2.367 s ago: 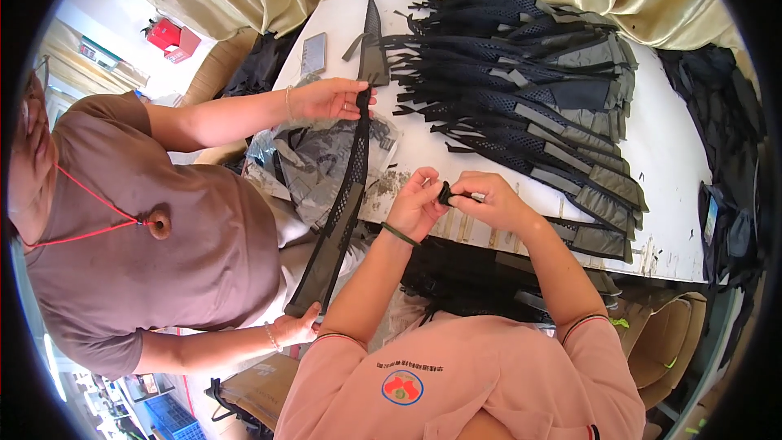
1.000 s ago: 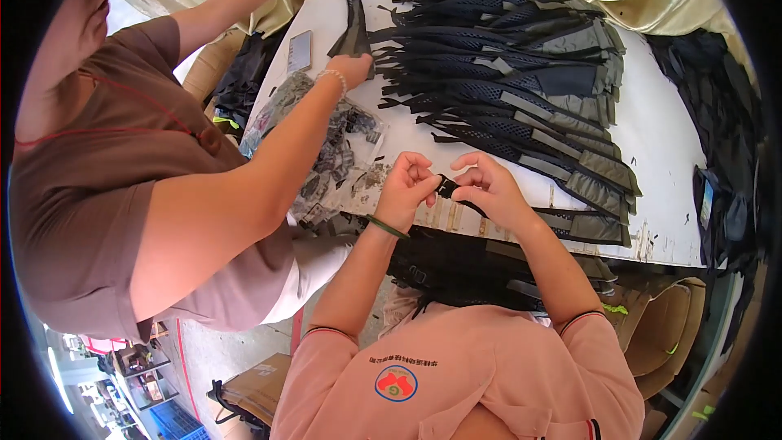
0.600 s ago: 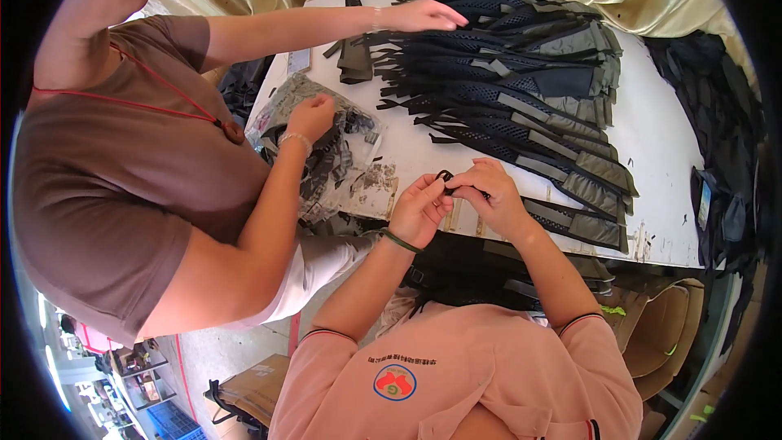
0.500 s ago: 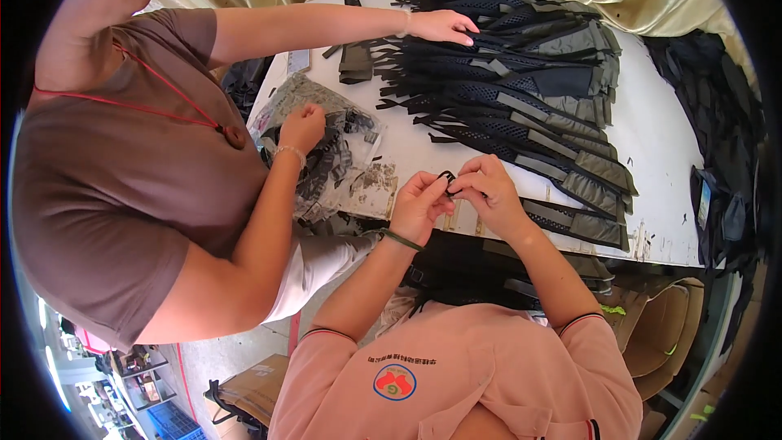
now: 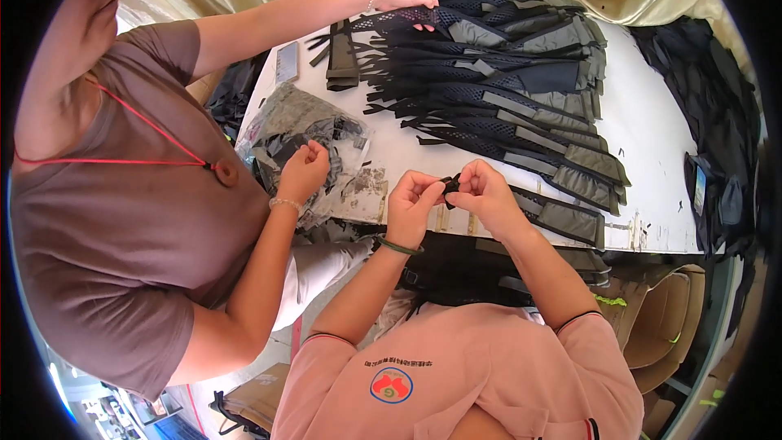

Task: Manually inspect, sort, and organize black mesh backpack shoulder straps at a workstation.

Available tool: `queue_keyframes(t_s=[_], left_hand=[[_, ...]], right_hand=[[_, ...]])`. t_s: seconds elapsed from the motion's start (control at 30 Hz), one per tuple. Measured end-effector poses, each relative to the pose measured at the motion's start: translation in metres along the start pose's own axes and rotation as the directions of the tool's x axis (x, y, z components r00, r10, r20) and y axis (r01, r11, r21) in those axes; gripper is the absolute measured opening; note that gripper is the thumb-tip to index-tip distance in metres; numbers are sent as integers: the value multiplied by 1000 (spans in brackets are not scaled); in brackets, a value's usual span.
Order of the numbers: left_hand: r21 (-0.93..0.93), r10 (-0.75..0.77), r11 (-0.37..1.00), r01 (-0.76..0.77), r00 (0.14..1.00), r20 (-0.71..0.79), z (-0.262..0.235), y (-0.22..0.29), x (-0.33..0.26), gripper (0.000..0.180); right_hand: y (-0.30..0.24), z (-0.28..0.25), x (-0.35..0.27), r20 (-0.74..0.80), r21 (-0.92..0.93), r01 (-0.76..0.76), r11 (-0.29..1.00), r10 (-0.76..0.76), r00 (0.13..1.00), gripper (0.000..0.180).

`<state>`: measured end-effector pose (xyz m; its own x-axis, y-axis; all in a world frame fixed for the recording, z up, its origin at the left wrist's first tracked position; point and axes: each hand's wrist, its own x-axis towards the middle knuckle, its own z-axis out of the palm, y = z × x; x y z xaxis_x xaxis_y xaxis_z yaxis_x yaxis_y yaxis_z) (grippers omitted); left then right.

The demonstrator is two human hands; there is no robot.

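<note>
Buckle piece (image 5: 450, 187), small and black, is sitting between my left hand (image 5: 414, 202) and right hand (image 5: 482, 193); I'm pinching it with both.

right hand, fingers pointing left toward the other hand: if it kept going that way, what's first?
The small black clip pinched between both hands, then the left hand right behind it. Depth looks shared, so contact is near-immediate.

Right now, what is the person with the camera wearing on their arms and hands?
Both forearms are bare. The left hand has a dark green bangle round its wrist; the right hand wears nothing that shows. Higher up are short salmon-pink sleeves with dark-edged cuffs, part of a shirt with a round red and blue badge.
</note>
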<state>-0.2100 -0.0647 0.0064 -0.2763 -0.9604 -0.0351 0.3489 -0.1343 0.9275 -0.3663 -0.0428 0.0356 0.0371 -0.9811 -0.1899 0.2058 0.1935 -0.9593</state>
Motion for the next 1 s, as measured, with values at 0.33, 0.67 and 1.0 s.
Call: queue_keyframes(t_s=[0.33,0.67,1.0], left_hand=[[25,222,971,-236,944,245,5,-4,-8,23],[371,179,868,-331,903,390,-8,-2,-4,26],[221,-471,863,455,882,21,-63,19,-62,32]], right_hand=[[4,-1,-5,-69,227,-5,974,21,997,27],[-18,-18,-1,171,-403,135,905,-70,983,18],[-4,-127,12,5,-968,129,216,-495,869,32]])
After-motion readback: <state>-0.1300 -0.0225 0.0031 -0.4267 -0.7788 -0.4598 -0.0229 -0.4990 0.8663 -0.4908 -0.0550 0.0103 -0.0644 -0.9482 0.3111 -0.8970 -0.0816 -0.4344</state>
